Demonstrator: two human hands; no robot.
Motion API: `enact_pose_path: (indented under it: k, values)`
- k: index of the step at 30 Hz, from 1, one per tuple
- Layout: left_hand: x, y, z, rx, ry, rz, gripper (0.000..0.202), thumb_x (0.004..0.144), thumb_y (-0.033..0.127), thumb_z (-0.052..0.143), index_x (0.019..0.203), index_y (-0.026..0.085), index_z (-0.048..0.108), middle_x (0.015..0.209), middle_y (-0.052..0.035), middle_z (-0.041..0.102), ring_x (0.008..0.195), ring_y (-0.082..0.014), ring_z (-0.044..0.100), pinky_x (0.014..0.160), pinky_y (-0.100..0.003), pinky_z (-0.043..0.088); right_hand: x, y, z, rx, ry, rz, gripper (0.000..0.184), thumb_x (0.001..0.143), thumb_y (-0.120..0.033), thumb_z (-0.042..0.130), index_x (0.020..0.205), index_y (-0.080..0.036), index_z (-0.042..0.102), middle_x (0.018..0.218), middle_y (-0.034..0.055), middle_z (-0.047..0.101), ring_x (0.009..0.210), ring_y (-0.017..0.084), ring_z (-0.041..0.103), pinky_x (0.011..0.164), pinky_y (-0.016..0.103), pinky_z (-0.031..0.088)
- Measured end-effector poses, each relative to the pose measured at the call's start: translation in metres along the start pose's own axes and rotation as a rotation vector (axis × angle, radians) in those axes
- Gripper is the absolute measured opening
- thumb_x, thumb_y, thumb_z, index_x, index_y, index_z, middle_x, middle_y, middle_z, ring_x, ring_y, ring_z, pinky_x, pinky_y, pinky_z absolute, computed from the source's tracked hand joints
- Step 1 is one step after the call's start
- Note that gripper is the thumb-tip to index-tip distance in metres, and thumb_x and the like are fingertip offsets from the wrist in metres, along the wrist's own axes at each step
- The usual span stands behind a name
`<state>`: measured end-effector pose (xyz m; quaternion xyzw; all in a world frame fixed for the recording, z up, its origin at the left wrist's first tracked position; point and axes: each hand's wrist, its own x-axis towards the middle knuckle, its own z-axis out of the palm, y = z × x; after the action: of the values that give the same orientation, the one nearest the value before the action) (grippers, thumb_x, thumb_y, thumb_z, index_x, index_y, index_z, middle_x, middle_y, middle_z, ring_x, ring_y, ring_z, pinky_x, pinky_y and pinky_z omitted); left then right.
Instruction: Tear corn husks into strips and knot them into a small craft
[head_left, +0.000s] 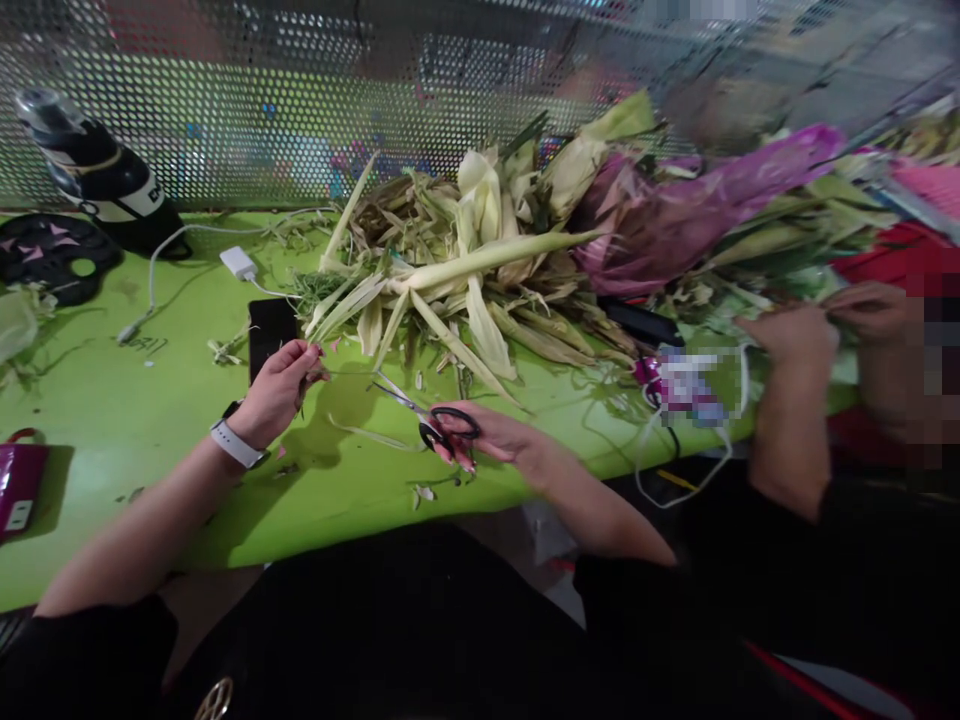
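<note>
My left hand (283, 388), a watch on its wrist, is closed in a pinch above the green tabletop. What sits in its fingertips is too small to make out; a faint thin line runs from them toward the scissors. My right hand (491, 435) grips black-handled scissors (401, 398), their blades pointing left toward my left hand and slightly apart. Just beyond both hands lies a heap of pale corn husks (480, 265). Under the right hand's side, a narrow husk strip (379, 436) rests on the table. A dark phone (271, 335) lies behind my left hand.
A black bottle (112, 175) and a dark round tray (56, 255) stand at the far left, near a white charging cable (154, 275). A perforated metal screen (300, 120) closes the back. Pink plastic (660, 220) covers husks. At right, another person's hands (795, 330) work.
</note>
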<state>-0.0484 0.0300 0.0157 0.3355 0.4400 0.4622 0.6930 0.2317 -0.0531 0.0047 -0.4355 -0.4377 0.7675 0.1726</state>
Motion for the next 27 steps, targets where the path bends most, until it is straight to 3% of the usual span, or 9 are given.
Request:
enact_pose_path:
  k: [5, 10, 16, 19, 22, 27]
  values:
    - [0.002, -0.005, 0.006, -0.047, 0.058, 0.036, 0.014, 0.084, 0.011, 0.071, 0.074, 0.013, 0.061, 0.074, 0.0009, 0.061, 0.067, -0.006, 0.061, 0.074, -0.018, 0.055, 0.006, -0.004, 0.006, 0.053, 0.015, -0.008, 0.055, 0.069, -0.072, 0.072, 0.082, -0.021, 0.057, 0.066, -0.0001, 0.062, 0.043, 0.008, 0.047, 0.04, 0.024, 0.037]
    - [0.0, -0.005, 0.012, -0.112, -0.007, 0.036, 0.013, 0.087, 0.013, 0.068, 0.077, 0.013, 0.06, 0.068, 0.0031, 0.059, 0.054, -0.0039, 0.054, 0.077, -0.024, 0.058, 0.014, -0.004, 0.009, 0.093, 0.007, -0.022, 0.052, 0.07, -0.07, 0.072, 0.079, -0.021, 0.057, 0.064, 0.0007, 0.062, 0.045, 0.009, 0.047, 0.039, 0.024, 0.037]
    - [0.002, 0.0, 0.027, -0.254, -0.078, 0.08, 0.016, 0.089, 0.011, 0.064, 0.075, 0.015, 0.058, 0.059, 0.0057, 0.047, 0.057, -0.0065, 0.053, 0.082, -0.03, 0.06, 0.017, 0.002, 0.01, 0.142, 0.011, -0.045, 0.053, 0.072, -0.071, 0.07, 0.079, -0.021, 0.056, 0.064, 0.0004, 0.061, 0.045, 0.009, 0.046, 0.038, 0.022, 0.035]
    - [0.003, 0.001, 0.035, -0.309, -0.135, 0.073, 0.014, 0.09, 0.01, 0.062, 0.077, 0.014, 0.057, 0.06, 0.006, 0.043, 0.054, -0.0049, 0.048, 0.066, -0.019, 0.056, 0.017, 0.004, 0.011, 0.155, 0.02, -0.044, 0.052, 0.072, -0.07, 0.069, 0.079, -0.021, 0.056, 0.064, 0.0001, 0.061, 0.045, 0.008, 0.045, 0.038, 0.022, 0.035]
    - [0.001, 0.0, 0.038, -0.328, -0.175, 0.038, 0.014, 0.089, 0.009, 0.062, 0.078, 0.014, 0.056, 0.061, 0.0055, 0.041, 0.052, -0.0039, 0.044, 0.045, -0.01, 0.037, 0.016, 0.004, 0.011, 0.174, 0.025, -0.044, 0.051, 0.071, -0.069, 0.071, 0.08, -0.021, 0.058, 0.064, 0.0006, 0.063, 0.046, 0.009, 0.047, 0.038, 0.022, 0.037]
    - [-0.01, 0.002, 0.029, -0.319, -0.127, -0.048, 0.016, 0.091, 0.006, 0.055, 0.077, 0.013, 0.055, 0.061, 0.005, 0.04, 0.051, -0.0043, 0.042, 0.044, -0.013, 0.034, 0.014, 0.003, 0.012, 0.195, 0.023, -0.049, 0.052, 0.068, -0.069, 0.073, 0.079, -0.021, 0.058, 0.064, 0.0007, 0.063, 0.047, 0.009, 0.049, 0.037, 0.021, 0.037]
